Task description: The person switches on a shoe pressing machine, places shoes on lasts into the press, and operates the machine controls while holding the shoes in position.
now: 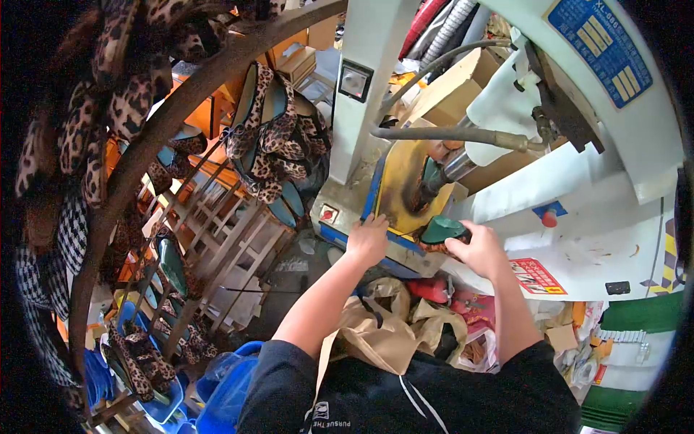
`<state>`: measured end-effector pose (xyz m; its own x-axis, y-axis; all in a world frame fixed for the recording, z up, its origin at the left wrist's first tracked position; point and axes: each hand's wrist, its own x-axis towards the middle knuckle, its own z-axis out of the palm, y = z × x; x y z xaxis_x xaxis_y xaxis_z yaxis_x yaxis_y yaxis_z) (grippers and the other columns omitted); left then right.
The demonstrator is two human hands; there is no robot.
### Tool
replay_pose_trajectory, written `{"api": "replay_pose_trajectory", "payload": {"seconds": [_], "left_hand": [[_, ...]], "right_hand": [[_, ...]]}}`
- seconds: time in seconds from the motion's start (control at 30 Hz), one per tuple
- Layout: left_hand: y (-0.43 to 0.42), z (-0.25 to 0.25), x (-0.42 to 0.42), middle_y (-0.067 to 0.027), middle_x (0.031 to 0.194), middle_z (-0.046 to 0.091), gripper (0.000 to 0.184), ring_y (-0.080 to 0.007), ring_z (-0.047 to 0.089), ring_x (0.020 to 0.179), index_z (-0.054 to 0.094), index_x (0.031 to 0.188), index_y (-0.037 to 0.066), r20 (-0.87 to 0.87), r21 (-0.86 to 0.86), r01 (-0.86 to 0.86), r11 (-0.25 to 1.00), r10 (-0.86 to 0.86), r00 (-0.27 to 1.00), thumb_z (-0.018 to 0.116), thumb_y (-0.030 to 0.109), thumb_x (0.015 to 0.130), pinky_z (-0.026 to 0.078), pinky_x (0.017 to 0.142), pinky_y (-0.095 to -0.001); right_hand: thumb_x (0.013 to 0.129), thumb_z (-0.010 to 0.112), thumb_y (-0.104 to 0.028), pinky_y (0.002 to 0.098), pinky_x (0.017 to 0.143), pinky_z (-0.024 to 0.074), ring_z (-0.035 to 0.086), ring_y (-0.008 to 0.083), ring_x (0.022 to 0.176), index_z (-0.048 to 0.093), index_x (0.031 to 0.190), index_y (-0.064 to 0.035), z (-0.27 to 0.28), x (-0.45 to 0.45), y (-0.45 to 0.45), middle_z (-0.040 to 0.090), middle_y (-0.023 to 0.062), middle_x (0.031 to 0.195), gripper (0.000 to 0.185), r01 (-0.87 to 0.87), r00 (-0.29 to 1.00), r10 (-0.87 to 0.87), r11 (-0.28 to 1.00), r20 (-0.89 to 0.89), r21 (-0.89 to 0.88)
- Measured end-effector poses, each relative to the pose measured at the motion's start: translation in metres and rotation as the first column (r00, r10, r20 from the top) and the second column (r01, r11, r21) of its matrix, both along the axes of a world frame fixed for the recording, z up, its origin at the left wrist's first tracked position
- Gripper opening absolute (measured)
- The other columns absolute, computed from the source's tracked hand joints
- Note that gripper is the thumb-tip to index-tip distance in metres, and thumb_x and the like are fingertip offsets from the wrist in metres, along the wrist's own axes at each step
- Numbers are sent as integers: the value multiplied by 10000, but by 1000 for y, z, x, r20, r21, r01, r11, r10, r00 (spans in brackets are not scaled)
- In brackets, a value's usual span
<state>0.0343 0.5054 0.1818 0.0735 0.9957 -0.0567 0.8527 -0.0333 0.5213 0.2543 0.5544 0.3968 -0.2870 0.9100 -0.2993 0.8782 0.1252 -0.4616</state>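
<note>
My right hand (483, 252) is closed around a leopard-print shoe (442, 233) with a green, shiny last or insert showing at its top. It holds the shoe at the front of the press's yellow, scorched plate (402, 189), below the metal ram (450, 173). My left hand (367, 240) rests on the blue-edged front of the machine bed, its fingers extended and nothing visible in them. A red button on a small plate (328, 214) lies just left of that hand. My right fingertips are partly hidden behind the shoe.
A rack (166, 94) hung with leopard-print shoes (271, 137) stands at left. Blue bins (230, 394) are below it. The white press body (600, 246) carries a red knob (549, 218) and hoses (463, 136). A bag of scraps (477, 318) sits beneath the bed.
</note>
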Motion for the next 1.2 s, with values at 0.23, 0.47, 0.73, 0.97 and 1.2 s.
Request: {"api": "replay_pose_trajectory", "payload": {"seconds": [0.23, 0.47, 0.73, 0.97, 1.2], "left_hand": [[1, -7, 5, -91, 1502, 553, 447, -317, 467, 1440, 602, 1365, 59, 50, 38, -26, 999, 24, 998, 607, 229, 953, 405, 1119, -531], [1, -12, 8, -112, 1534, 532, 486, -317, 466, 1440, 580, 1400, 51, 55, 29, -34, 999, 32, 998, 605, 239, 952, 402, 1127, -529], [0, -2, 6, -150, 1519, 538, 519, -328, 531, 1365, 583, 1399, 25, 123, 33, -40, 999, 36, 992, 604, 255, 934, 431, 1103, -516], [-2, -5, 6, -145, 1557, 511, 533, -328, 515, 1402, 572, 1420, 28, 99, 7, -45, 999, 44, 994, 585, 279, 949, 440, 1098, -522], [-4, -2, 5, -114, 1567, 506, 530, -294, 535, 1372, 563, 1432, 67, 109, -13, -49, 999, 50, 993, 604, 247, 936, 453, 1073, -506]], "right_hand": [[819, 758, -394, 455, 870, 569, 737, 399, 941, 712, 1222, -12, 0, 3, -5, 747, 263, 983, 558, -13, 999, 11, 999, 44, 35], [821, 756, -413, 468, 880, 572, 730, 413, 965, 715, 1227, -38, -4, 6, -12, 748, 259, 989, 554, -33, 999, 31, 996, 35, 80], [816, 745, -427, 475, 879, 575, 731, 409, 953, 718, 1216, -57, -4, 1, -16, 751, 249, 980, 546, -34, 998, 30, 996, 53, 85], [814, 739, -424, 481, 863, 579, 733, 411, 934, 730, 1185, -58, -1, -1, -20, 750, 246, 955, 522, -36, 998, 29, 991, 55, 126], [812, 729, -432, 489, 870, 576, 730, 417, 938, 727, 1195, -55, -3, -2, -20, 747, 253, 960, 537, -36, 998, 29, 993, 64, 111]]}}
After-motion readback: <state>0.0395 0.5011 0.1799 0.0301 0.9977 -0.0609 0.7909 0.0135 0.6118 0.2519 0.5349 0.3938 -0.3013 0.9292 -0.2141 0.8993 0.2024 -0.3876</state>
